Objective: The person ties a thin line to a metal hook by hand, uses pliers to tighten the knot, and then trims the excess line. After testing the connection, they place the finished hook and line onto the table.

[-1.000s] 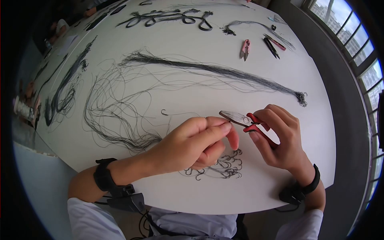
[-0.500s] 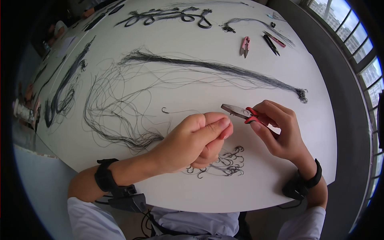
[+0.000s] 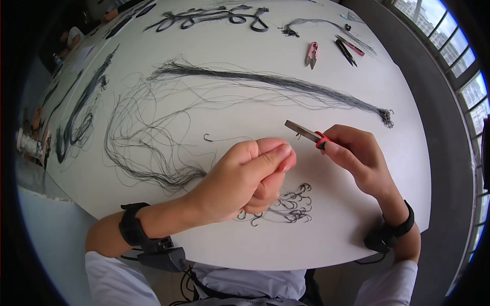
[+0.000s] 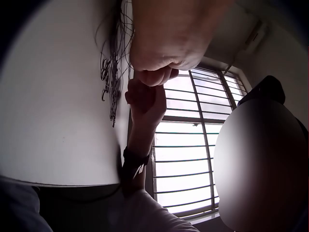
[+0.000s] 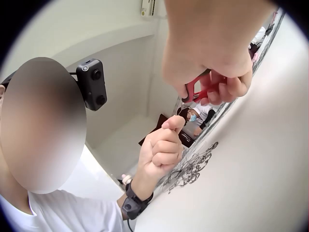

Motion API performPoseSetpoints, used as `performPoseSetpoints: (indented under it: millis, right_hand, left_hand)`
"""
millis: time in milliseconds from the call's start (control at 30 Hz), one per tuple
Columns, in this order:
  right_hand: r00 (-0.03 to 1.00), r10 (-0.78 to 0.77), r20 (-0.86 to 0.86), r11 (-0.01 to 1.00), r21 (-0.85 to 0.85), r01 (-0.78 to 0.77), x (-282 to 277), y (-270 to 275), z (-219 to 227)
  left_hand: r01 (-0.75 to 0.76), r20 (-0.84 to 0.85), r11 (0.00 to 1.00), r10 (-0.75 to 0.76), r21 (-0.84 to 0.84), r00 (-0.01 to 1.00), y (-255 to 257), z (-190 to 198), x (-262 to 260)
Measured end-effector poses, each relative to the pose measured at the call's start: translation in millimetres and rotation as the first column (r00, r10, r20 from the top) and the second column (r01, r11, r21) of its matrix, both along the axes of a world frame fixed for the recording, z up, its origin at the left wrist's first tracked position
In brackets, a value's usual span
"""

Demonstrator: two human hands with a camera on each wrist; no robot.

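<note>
The left hand (image 3: 247,178) has its fingers curled, with the thumb pressed on the index finger. A thin dark line (image 3: 232,138) runs into this hand from a single hook (image 3: 206,137) lying on the table. In the right hand (image 3: 360,160) are red-handled pliers (image 3: 303,131), their metal nose pointing up and left, just above the left fingertips. A tiny dark hook-like piece (image 3: 298,136) shows at the nose. The right wrist view shows the red handles (image 5: 207,89) within the right fingers. Below the left hand lies a cluster of hooks (image 3: 296,206).
A long dark bundle of lines (image 3: 265,78) crosses the white table (image 3: 347,224), and loose strands (image 3: 148,153) spread at left. Farther back are pink snips (image 3: 312,55), black snips (image 3: 345,52) and looped bundles (image 3: 209,18). A barred window (image 3: 449,30) is at right.
The pliers have moved up, away from the left fingertips, and turned so their nose looks narrower. The left hand has shifted slightly up and left, its fingers more tightly curled.
</note>
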State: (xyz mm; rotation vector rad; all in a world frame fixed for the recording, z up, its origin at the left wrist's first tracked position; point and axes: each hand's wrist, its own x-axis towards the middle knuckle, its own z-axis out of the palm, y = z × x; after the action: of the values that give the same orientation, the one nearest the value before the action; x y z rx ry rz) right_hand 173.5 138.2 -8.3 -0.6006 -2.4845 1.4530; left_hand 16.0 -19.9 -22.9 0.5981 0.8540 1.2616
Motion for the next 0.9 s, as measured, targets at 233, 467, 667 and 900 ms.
performPoseSetpoints:
  millis: [233,467,667,900]
  right_hand:
    - [1.000,-0.020,-0.018,0.999,0.036,0.021,-1,-1,2]
    - [0.962,0.086,-0.260,0.806,0.585,0.085,-5,0,-9]
    - [0.999,-0.049,0.009,0.964,-0.262,0.049,0,1,1]
    - [0.941,0.103,-0.321,0.818,0.566,0.104,-4,6,-18]
  left_hand:
    - [-0.013,-0.013,1.000,0.013,-0.012,1.000,0,4,-1]
    - [-0.057,-0.031,0.998,0.056,-0.037,0.998,0,2,-1]
    - [-0.056,-0.022,0.998,0.055,-0.027,0.998,3,5,-2]
    - [-0.074,-0.019,0.995,0.073,-0.071,0.997,3,4,-1]
